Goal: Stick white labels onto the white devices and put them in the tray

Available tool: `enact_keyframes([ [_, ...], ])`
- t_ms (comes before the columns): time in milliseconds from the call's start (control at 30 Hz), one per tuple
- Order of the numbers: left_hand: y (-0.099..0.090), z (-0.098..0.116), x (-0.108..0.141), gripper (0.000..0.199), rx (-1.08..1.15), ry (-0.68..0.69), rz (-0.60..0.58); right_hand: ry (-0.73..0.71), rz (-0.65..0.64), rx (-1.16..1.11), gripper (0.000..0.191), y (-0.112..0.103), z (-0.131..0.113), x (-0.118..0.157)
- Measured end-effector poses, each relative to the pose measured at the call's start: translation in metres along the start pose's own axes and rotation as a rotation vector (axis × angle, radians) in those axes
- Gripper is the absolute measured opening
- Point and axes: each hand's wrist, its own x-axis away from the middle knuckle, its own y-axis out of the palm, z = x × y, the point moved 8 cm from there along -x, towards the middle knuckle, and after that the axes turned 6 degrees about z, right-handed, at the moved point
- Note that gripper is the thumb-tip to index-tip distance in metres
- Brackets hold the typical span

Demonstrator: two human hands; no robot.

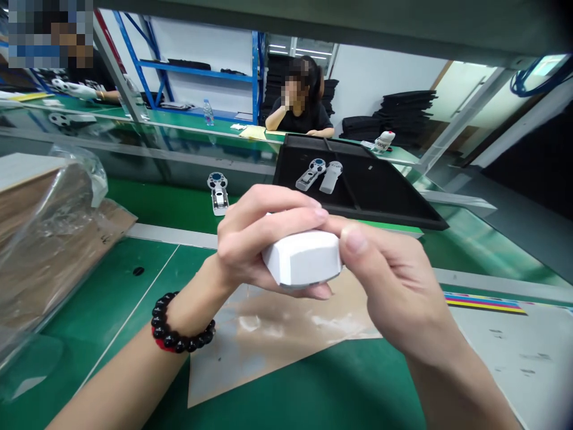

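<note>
A smooth, white, blocky plastic piece with rounded edges [308, 260] is held up between the two hands, above a green work table [286, 382]. The left hand [255, 239] wraps around it from the left, its fingers bent and close together over the top, with one fingertip showing beneath. The right hand [398, 286] closes on the other end, its thumb against the right side and its index finger reaching along the top to meet the left fingertips; its other fingers cannot be made out. A bracelet of shiny black beads with some red [179, 343] circles the left wrist.

Below the hands lies a brown sheet with a glossy surface [268, 340]. To the left is a brown board wrapped in clear plastic [54, 239]; to the right, a pale printed sheet with coloured stripes [514, 352].

Beyond the hands, a white handheld device with a round, black-patterned head [218, 194] lies on a green surface, and two similar white devices [320, 176] lie side by side in a large black tray [380, 191]. Behind the tray, a person in black [304, 110] sits at another table, near a white bottle with a red cap [385, 142].
</note>
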Motion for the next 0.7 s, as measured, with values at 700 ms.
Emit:
enact_keyframes([
  [700, -0.058, -0.185, 0.176, 0.076, -0.783, -1.299, -0.835, 0.263, 0.68, 0.595, 0.073, -0.162, 0.11, -0.001],
])
